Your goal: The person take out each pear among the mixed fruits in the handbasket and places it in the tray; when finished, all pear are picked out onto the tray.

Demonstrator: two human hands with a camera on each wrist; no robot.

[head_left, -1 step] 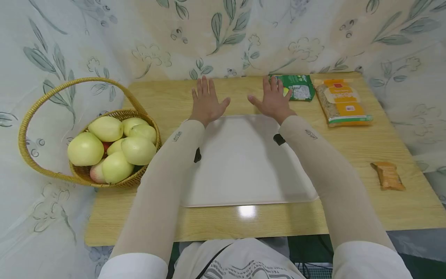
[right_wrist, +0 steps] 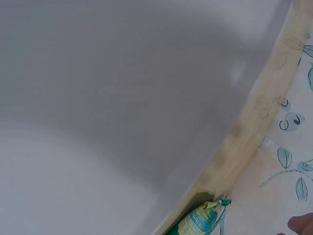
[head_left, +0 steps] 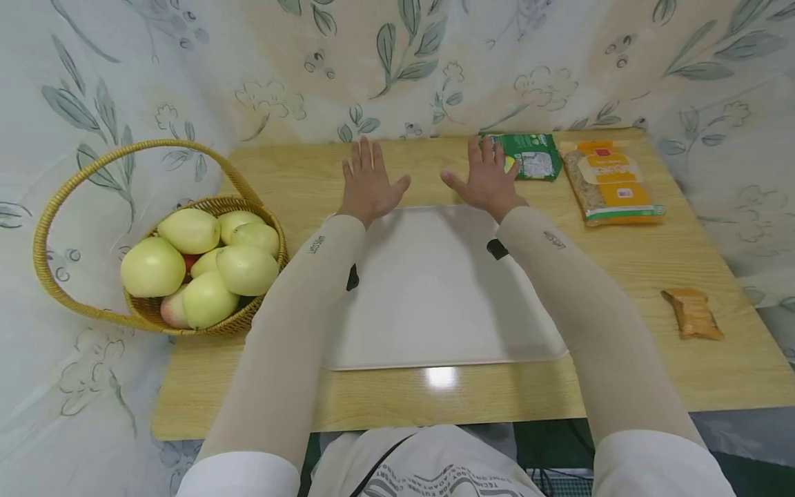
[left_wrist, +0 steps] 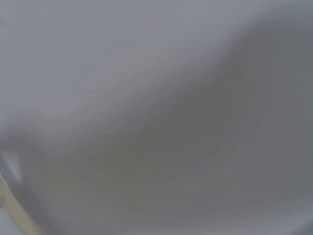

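Note:
Both hands are held out palm down with fingers straight and spread, near the far edge of a white rectangular tray (head_left: 435, 297). My left hand (head_left: 370, 183) is by the tray's far left corner and holds nothing. By the far right corner is my right hand (head_left: 487, 179), also holding nothing, its fingers overlapping a green packet (head_left: 537, 156) in the head view; whether they touch it I cannot tell. The left wrist view is filled by the shadowed tray (left_wrist: 146, 147). In the right wrist view, fingertips (right_wrist: 302, 224) show at the lower right corner.
A wicker basket (head_left: 139, 321) with a tall handle stands at the left, full of pale green fruit (head_left: 210, 299). To the right lie an orange-and-clear bag of grain (head_left: 611, 183) and a small orange packet (head_left: 692, 313) on the wooden table (head_left: 627, 276). Patterned cloth (head_left: 435, 69) hangs behind.

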